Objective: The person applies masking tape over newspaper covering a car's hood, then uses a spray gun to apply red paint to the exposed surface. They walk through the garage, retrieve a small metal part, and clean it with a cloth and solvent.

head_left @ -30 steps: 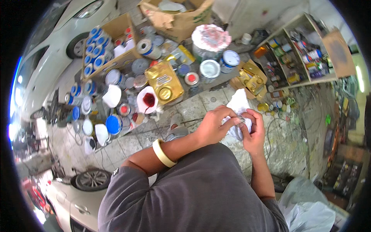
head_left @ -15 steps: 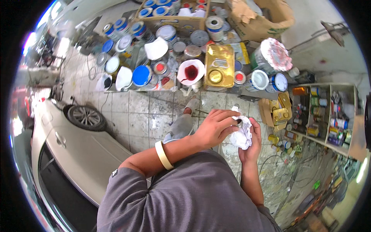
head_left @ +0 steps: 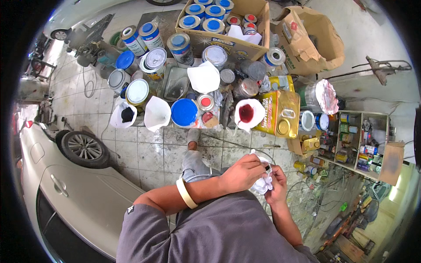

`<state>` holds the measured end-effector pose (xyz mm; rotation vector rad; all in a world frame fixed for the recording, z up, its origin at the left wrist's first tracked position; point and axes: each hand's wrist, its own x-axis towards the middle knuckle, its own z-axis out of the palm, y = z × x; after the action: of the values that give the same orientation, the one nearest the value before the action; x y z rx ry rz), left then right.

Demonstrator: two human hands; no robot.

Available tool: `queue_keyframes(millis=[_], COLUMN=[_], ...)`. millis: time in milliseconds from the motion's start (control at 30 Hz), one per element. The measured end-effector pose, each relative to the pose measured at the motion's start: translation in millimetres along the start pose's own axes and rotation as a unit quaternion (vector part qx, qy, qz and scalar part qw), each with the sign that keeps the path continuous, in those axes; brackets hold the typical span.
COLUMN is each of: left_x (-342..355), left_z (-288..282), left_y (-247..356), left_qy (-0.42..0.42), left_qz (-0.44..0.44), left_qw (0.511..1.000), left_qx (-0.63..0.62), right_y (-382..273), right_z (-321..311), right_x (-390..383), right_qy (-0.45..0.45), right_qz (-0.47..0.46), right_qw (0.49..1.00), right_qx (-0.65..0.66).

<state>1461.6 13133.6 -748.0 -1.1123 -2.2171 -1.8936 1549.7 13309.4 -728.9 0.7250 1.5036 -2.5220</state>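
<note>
In front of my body both hands meet at a crumpled white cloth [head_left: 262, 185]. My left hand [head_left: 244, 172], with a pale band on its forearm, has its fingers closed on the cloth's upper part. A small dark piece [head_left: 267, 167] shows between the hands, mostly hidden by cloth and fingers; I cannot make out its kind. My right hand [head_left: 276, 185] curls around the other side of the cloth, thumb and fingers bent. Beyond the hands, on the bench, are a white paper cone with dark red liquid [head_left: 246, 113] and a gold rectangular can [head_left: 280, 115].
Paint cans crowd the bench, among them one with a blue lid [head_left: 184, 112]. Behind them stands a cardboard box of blue-capped cans [head_left: 222, 39]. A beige car [head_left: 74, 188] is at the left. Shelves [head_left: 360, 140] hold cans at the right, and hoses [head_left: 322, 197] lie on the floor.
The view has shifted, so the bench appears lower and farther right. My hands remain together on the cloth, appearing lower in the picture, and the right fingers are bent closer in.
</note>
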Motion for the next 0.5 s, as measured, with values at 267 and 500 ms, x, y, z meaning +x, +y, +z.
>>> queue_keyframes(millis=[267, 500], left_x=[-18, -15], left_z=[-69, -100], left_y=[-38, -50], left_qy=[0.034, 0.059], left_qz=[-0.063, -0.088], left_qw=[0.997, 0.992], left_qx=[-0.024, -0.067], right_y=[32, 37], right_z=[81, 102], right_x=[31, 48], right_qy=[0.037, 0.035], right_qz=[0.045, 0.047], right_qw=[0.998, 0.998], right_qx=[-0.009, -0.026])
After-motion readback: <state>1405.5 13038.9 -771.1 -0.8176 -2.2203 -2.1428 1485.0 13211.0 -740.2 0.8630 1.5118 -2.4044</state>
